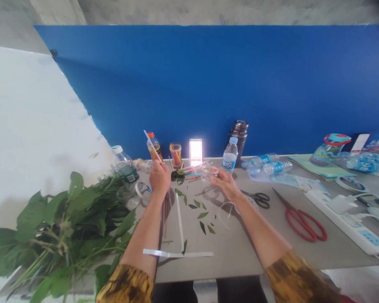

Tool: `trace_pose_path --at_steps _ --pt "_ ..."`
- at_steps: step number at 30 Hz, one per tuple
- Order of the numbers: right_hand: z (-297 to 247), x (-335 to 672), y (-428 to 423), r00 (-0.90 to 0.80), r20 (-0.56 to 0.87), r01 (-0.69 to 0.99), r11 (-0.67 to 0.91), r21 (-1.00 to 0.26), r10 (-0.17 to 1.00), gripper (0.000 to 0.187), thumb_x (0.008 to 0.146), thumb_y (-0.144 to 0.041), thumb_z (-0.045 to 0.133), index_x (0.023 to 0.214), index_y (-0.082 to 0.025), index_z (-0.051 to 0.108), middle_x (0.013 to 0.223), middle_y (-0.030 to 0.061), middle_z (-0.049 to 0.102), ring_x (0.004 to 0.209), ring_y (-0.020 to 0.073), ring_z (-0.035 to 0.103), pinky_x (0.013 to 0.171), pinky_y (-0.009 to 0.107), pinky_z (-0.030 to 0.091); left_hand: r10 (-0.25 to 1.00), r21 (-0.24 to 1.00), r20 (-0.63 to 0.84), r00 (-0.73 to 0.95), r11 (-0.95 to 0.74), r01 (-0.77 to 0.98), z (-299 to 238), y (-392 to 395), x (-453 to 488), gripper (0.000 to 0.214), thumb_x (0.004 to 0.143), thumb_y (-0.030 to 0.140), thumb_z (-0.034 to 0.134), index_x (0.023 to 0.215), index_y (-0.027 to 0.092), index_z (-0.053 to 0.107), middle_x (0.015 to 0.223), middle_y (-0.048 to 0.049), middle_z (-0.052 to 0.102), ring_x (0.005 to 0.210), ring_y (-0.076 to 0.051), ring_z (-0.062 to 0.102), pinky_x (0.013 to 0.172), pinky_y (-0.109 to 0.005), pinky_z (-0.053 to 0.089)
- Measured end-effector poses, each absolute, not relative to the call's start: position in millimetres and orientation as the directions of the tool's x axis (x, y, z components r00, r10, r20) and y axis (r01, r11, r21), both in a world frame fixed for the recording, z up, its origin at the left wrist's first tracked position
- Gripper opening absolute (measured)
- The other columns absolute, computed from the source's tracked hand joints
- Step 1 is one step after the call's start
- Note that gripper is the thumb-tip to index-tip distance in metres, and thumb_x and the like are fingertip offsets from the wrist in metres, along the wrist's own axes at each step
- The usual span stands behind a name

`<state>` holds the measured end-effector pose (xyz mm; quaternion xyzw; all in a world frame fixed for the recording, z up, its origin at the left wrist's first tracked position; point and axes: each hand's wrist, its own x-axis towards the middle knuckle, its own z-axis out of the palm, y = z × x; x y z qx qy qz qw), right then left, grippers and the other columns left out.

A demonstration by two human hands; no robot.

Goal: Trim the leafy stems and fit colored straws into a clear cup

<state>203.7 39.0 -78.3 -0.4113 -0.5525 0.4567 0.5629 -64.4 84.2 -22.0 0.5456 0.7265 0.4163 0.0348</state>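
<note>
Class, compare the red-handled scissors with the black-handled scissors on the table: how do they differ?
The red-handled scissors look larger than the black-handled scissors. The black-handled scissors lie beside the right hand; the red-handled scissors lie farther right, near the power strip. Both lie flat on the table, unheld.

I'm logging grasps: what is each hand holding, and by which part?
The left hand grips a white straw near its lower end. The right hand seems to hold a clear plastic piece by its near edge.
</note>
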Motion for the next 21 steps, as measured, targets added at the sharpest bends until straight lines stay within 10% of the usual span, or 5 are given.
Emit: trace_pose_path --at_steps 4,8,21 --pt "-72 202 35 -0.066 0.183 -0.215 0.165 -0.963 0.981 0.049 0.074 -0.047 0.086 0.118 -0.026 0.077 0.112 0.0057 0.078 0.100 0.0272 0.070 0.088 0.040 0.053 0.865 0.862 0.460 -0.200 -0.382 0.333 -20 73 -37 0.012 0.099 0.033 0.044 0.094 0.023 0.050 0.068 0.0006 0.065 0.058 -0.017 0.065 0.059 -0.027 0.048" --pt "-69 203 35 -0.038 0.138 -0.291 0.121 -0.949 0.990 0.048 0.072 -0.046 0.088 0.115 -0.028 0.079 0.113 0.0044 0.078 0.102 0.0265 0.069 0.083 0.037 0.053 0.928 0.949 0.316 0.197 -0.308 -0.069 -28 61 -3 0.025 0.086 0.036 0.064 0.101 0.022 0.048 0.071 0.0026 0.068 0.055 -0.016 0.065 0.050 -0.025 0.048" --pt "-64 211 35 -0.182 0.222 -0.542 0.091 -0.836 0.958 0.050 0.069 -0.049 0.088 0.113 -0.026 0.081 0.118 0.0070 0.077 0.106 0.0263 0.067 0.087 0.037 0.054 0.802 0.992 0.129 0.584 -0.113 -0.064 -34 55 -5 0.042 0.072 0.028 0.081 0.102 0.020 0.052 0.069 0.0009 0.072 0.055 -0.013 0.061 0.056 -0.025 0.044"
